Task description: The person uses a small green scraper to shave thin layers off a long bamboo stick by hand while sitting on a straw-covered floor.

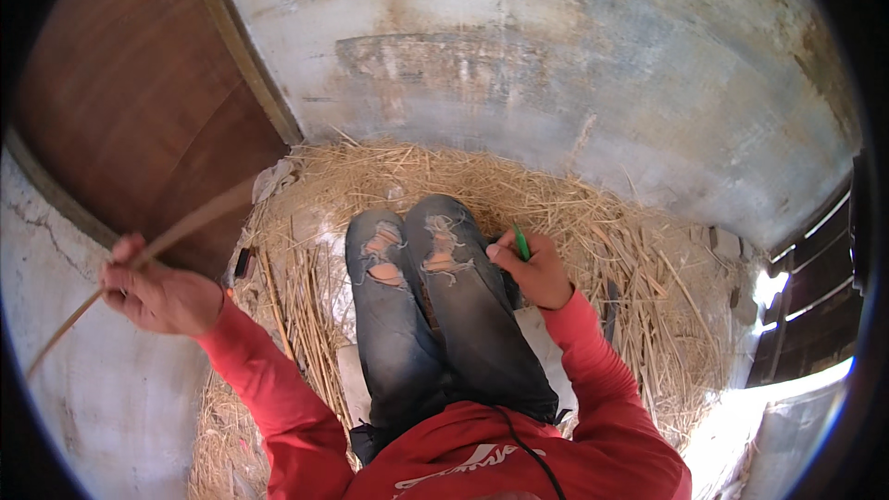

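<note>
Out to the left, my left hand (165,296) is closed on a long thin tan strip (69,324) that looks like split cane or bamboo. The strip slants from the lower left up toward the brown door, and its upper part is smeared by motion. My right hand (537,270) is closed beside my right knee. A green-handled tool (522,243) sticks up from that fist. The rest of the tool is hidden by the fingers, so its kind cannot be told.
I sit with my legs (435,306) in torn dark jeans held together. Loose straw (444,167) and long split stalks (301,301) cover the floor around me. A stained pale wall (537,56) rises ahead, a brown door panel (139,65) stands at left, and dark slats (815,296) at right.
</note>
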### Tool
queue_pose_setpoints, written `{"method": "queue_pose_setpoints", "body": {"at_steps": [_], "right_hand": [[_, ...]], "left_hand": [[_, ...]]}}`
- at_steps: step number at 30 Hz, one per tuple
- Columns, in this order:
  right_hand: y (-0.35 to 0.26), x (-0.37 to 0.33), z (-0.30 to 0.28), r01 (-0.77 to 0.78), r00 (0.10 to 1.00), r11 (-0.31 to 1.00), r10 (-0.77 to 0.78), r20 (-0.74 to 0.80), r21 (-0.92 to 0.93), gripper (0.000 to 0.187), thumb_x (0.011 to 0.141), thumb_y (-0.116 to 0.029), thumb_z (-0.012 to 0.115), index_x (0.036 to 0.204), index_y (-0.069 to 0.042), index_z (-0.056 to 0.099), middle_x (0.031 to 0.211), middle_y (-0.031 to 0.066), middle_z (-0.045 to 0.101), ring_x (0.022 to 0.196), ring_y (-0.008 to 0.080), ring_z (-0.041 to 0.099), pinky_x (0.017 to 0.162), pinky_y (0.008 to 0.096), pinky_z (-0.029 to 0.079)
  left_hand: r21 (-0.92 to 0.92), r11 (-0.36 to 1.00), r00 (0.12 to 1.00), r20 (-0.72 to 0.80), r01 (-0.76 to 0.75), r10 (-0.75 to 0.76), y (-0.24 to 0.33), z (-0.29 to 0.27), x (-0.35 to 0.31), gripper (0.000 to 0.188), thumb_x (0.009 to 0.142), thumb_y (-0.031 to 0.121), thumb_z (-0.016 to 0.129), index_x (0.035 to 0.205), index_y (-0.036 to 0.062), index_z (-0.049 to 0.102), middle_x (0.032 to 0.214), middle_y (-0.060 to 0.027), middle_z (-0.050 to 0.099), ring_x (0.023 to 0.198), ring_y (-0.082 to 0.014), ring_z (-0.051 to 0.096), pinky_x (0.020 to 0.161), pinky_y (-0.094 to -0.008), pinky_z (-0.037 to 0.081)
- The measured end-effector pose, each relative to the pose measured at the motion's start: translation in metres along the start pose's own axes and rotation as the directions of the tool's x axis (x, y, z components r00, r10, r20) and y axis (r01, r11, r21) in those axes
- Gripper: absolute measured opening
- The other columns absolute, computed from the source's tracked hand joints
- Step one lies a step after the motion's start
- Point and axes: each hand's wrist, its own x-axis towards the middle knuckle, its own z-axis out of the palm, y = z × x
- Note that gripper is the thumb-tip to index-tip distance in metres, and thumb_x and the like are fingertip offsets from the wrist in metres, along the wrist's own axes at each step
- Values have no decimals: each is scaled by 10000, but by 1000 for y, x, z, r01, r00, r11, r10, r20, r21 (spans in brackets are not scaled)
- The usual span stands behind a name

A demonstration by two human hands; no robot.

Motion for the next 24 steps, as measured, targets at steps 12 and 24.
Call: {"method": "queue_pose_setpoints", "body": {"at_steps": [12,24], "right_hand": [[-29,19,57,25,976,838,98,-196,545,297,1062,-251,599,1184,6,683,776,3,636,537,21,444,475,228,330],[22,41,-53,127,940,715,135,-314,688,331,1068,-336,597,1169,-21,601,750,-21,512,479,68,375,450,247,315]], "left_hand": [[-101,88,133,724,991,-677,62,38,-260,357,1085,264,562,1326,6,613,1363,-147,649,1231,-238,648,945,-334,571],[272,944,256,914,186,-314,41,-61,-182,371,1052,206,569,1350,-6,628,1019,-148,762,821,-224,751,707,-335,580]]}}
